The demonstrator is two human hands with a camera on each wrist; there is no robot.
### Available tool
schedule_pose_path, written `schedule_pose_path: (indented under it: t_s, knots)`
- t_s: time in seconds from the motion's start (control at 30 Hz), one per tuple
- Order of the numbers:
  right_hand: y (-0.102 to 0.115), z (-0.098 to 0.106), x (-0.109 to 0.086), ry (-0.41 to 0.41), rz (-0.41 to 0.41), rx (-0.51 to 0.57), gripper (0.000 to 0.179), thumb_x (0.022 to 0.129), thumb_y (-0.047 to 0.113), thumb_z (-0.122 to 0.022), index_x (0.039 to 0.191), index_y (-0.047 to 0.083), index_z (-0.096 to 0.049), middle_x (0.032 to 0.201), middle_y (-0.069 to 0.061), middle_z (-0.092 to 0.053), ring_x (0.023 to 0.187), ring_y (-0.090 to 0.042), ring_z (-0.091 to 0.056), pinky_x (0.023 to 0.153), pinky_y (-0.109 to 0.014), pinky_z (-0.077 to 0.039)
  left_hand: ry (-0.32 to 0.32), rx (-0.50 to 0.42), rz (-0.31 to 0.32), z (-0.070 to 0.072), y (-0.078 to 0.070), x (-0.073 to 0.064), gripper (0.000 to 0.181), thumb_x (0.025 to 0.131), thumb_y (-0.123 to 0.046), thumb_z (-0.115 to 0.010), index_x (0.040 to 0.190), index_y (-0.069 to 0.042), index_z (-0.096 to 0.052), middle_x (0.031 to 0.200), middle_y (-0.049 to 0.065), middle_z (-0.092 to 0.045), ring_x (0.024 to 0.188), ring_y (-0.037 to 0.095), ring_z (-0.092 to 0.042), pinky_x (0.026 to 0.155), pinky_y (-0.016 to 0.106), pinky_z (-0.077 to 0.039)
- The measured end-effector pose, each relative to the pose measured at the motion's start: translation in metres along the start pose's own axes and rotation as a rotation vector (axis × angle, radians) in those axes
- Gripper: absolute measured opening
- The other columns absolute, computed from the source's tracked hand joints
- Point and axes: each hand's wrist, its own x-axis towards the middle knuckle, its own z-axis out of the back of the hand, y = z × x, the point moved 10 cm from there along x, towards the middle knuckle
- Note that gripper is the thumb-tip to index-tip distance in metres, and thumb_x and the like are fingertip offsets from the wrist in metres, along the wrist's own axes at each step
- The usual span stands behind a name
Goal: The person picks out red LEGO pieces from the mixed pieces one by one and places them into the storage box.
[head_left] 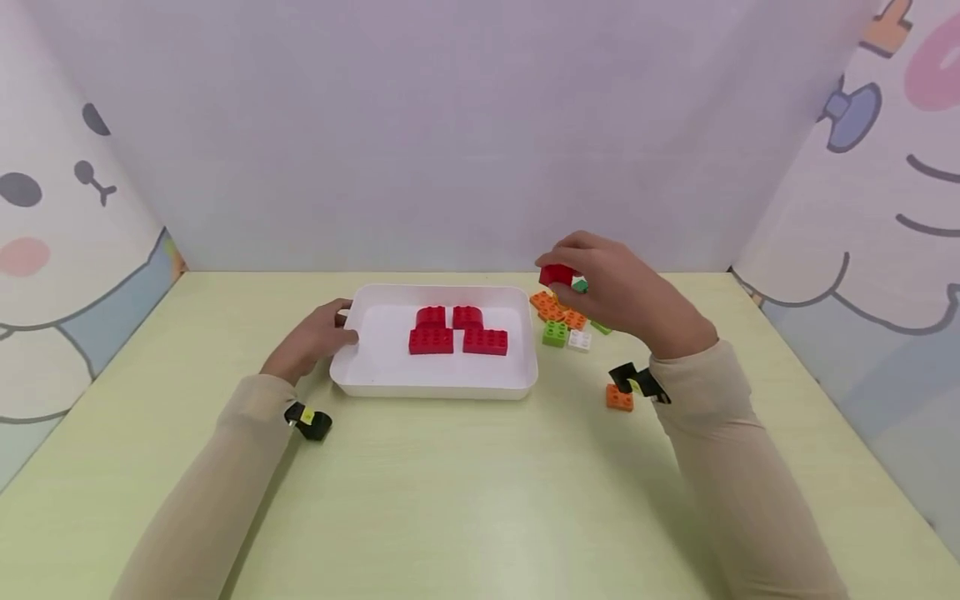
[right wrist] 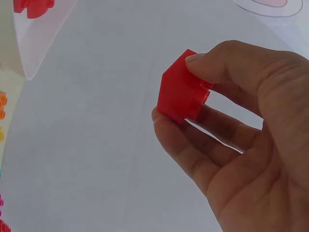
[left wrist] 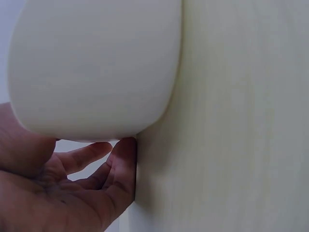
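Note:
A white tray (head_left: 382, 367) lies on the table, with several red toy bricks (head_left: 431, 341) grouped inside it. My left hand (head_left: 318, 337) grips the tray's left end. Its thumb is over the rim, and its fingers (left wrist: 120, 174) are bent against the outside near the tabletop. Above the loose bricks to the right of the tray, my right hand (head_left: 611, 283) holds up a red brick (right wrist: 181, 89). Thumb and fingertips pinch this brick, which has a slanted side, and its studs face the palm. In the head view the hand covers part of it.
Beside the tray's right end lies a loose cluster of orange bricks (head_left: 551, 307), a lime green brick (head_left: 555, 334) and a white brick (head_left: 580, 340). One orange brick (head_left: 619, 398) sits apart, near the right wrist. A pale wall (head_left: 465, 167) rises behind the table.

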Motion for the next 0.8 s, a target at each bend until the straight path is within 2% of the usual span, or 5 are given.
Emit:
schedule_pose_path:
  t_s: [0.17,0.47,0.63,0.8]
  knots:
    - [0.002,-0.004,0.007,0.014,-0.010,0.010,0.032,0.091,0.005,-0.073,0.123,0.005,-0.070,0.115,-0.009,-0.064,0.100,-0.024,-0.062,0.082,-0.040,-0.056,0.011,-0.020,-0.015,-0.001,0.000,0.000,0.068,0.097,-0.005,-0.050,0.158,0.003,-0.020,0.138,0.030,-0.043,0.116,0.037,-0.051,0.092,0.042,-0.048]
    - [0.002,-0.008,0.012,0.018,-0.018,0.019,0.034,0.091,0.005,-0.074,0.124,0.005,-0.070,0.115,-0.008,-0.065,0.102,-0.024,-0.062,0.084,-0.040,-0.056,0.000,-0.003,0.004,0.002,0.001,0.001,0.068,0.099,-0.006,-0.050,0.159,0.000,-0.021,0.138,0.029,-0.044,0.116,0.037,-0.051,0.093,0.043,-0.047]
    - [0.009,-0.011,0.024,0.030,-0.010,0.025,0.035,0.092,0.007,-0.073,0.126,0.006,-0.069,0.117,-0.007,-0.065,0.104,-0.023,-0.061,0.086,-0.039,-0.056,-0.006,-0.002,0.031,0.000,0.003,0.002,0.066,0.100,-0.007,-0.050,0.159,-0.002,-0.022,0.140,0.028,-0.043,0.118,0.037,-0.051,0.094,0.044,-0.048]
    - [0.014,-0.015,0.037,0.028,-0.001,0.045,0.034,0.093,0.007,-0.072,0.127,0.006,-0.069,0.118,-0.008,-0.065,0.104,-0.024,-0.061,0.086,-0.039,-0.056,-0.009,-0.012,0.030,0.001,0.005,0.004,0.066,0.100,-0.006,-0.051,0.159,-0.002,-0.023,0.141,0.027,-0.043,0.119,0.036,-0.050,0.096,0.044,-0.047]
